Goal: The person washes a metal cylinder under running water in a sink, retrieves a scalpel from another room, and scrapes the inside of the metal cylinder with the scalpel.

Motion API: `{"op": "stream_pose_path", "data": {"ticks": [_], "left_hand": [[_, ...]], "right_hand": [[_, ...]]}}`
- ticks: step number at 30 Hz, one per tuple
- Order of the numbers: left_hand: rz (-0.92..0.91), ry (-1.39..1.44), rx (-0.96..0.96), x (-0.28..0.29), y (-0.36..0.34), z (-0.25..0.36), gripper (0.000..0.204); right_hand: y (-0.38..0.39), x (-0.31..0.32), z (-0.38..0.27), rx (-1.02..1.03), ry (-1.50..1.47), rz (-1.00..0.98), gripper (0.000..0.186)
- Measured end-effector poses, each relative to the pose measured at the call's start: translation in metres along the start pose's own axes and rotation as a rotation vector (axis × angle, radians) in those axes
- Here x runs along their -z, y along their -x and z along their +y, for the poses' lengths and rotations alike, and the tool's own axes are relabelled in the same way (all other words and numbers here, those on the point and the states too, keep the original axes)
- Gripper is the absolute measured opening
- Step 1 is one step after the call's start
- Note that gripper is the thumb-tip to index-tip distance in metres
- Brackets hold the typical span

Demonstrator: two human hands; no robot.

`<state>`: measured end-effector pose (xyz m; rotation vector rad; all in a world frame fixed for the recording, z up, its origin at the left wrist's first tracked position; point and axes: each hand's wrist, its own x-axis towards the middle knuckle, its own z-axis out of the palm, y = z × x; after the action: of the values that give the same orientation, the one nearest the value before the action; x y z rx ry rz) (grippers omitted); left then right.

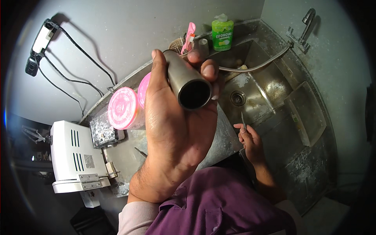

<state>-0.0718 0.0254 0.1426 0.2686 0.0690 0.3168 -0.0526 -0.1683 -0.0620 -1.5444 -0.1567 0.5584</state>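
My left hand [172,129] is raised close to the camera, palm up, with its fingers wrapped round a grey metal cylinder [181,73]. The cylinder's round, dark, hollow end faces toward me; its far end is partly behind my fingers. Lower down at the right, by the front of the sink, my right hand [253,148] pinches a thin metal tool [243,118]. The tool's tip points up and away from me, and its exact kind cannot be made out.
A metal sink [256,88] lies to the right, with a plastic tray [313,121], a hose [262,68] and a faucet [308,23]. Behind stands a green bottle [222,35]. Pink-lidded tubs [123,107] and a white machine [76,150] are left, below a power strip [42,41].
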Motion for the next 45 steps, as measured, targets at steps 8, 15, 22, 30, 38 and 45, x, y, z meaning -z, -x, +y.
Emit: {"op": "stream_pose_path", "data": {"ticks": [8, 15, 22, 30, 38, 45], "left_hand": [[-0.137, 0.122, 0.062, -0.001, 0.004, 0.005, 0.018], [-0.159, 0.142, 0.065, 0.003, 0.004, 0.008, 0.019], [-0.189, 0.287, 0.129, 0.005, 0.001, 0.012, 0.014], [-0.161, 0.381, 0.103, 0.011, -0.002, 0.018, 0.026], [-0.144, 0.416, 0.082, 0.011, -0.004, 0.023, 0.024], [-0.167, 0.358, -0.029, 0.009, -0.002, 0.025, 0.027]], "right_hand": [[0.000, 0.004, 0.003, -0.020, -0.006, -0.053, 0.029], [0.005, 0.004, 0.014, -0.013, -0.003, -0.076, 0.032], [0.005, 0.002, 0.011, -0.012, 0.036, -0.039, 0.039], [0.001, 0.008, 0.025, 0.025, -0.029, -0.056, 0.037], [-0.001, 0.009, 0.026, 0.010, -0.027, -0.074, 0.035], [-0.002, 0.008, 0.027, 0.008, -0.021, -0.075, 0.037]]}}
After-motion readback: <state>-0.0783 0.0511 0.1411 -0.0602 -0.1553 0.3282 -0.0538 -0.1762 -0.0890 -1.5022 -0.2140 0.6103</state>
